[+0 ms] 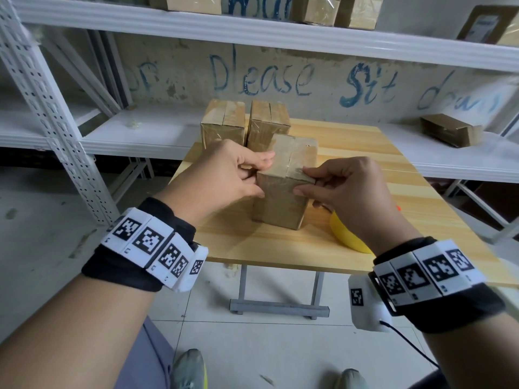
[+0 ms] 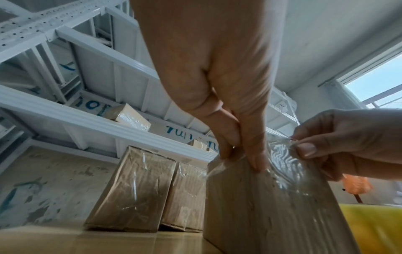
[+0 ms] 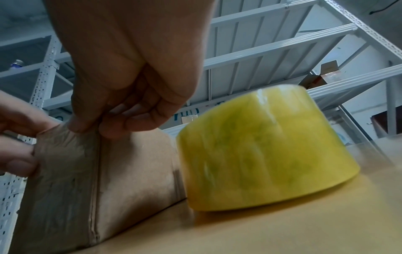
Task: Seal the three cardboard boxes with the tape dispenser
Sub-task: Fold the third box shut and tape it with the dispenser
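Note:
Three tall cardboard boxes stand on the wooden table (image 1: 280, 248). Two taped ones, the left back box (image 1: 223, 122) and the right back box (image 1: 269, 119), stand behind the near box (image 1: 283, 203). My left hand (image 1: 264, 176) grips the near box's top left corner, fingers on the lid and thumb on the front face. My right hand (image 1: 302, 181) pinches the clear tape (image 2: 282, 159) at the top right edge. That tape lies wrinkled over the near box (image 2: 261, 206). The yellow tape roll (image 3: 261, 151) lies on the table right of the box, partly hidden behind my right wrist.
White metal shelving (image 1: 252, 32) surrounds the table and carries more boxes, one of them a cardboard box (image 1: 452, 129) on the right shelf. An orange part (image 2: 356, 185) shows beyond the tape roll. The table's near edge lies just below my wrists.

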Demonstrator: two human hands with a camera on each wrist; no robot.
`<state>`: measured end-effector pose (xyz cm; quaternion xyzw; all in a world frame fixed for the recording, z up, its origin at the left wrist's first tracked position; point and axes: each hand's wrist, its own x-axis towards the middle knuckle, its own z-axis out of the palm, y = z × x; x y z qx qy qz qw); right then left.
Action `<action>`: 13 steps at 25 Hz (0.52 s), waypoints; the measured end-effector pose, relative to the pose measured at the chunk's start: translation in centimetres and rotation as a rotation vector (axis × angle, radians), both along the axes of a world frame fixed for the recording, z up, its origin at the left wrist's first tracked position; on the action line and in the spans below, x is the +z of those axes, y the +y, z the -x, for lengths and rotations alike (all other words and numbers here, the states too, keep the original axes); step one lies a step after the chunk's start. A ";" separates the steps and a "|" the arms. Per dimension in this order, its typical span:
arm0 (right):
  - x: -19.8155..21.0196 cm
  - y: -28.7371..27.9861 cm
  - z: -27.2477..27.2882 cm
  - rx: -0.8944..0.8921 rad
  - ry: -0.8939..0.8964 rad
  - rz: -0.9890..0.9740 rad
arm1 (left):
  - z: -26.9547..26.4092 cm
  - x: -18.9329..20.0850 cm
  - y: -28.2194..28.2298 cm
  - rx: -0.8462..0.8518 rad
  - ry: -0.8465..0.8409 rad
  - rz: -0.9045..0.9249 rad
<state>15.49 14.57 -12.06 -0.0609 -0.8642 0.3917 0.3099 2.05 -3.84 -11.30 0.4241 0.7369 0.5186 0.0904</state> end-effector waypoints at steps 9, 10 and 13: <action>-0.2 0.1 0.4 -0.021 -0.029 -0.006 | 0.3 0.3 -0.4 0.032 0.000 0.034; -0.3 0.1 0.4 -0.045 -0.025 -0.049 | 0.2 0.4 -0.3 0.032 0.015 0.040; -0.3 -0.3 0.6 -0.127 0.033 -0.203 | 0.0 0.2 -0.4 0.033 0.041 0.047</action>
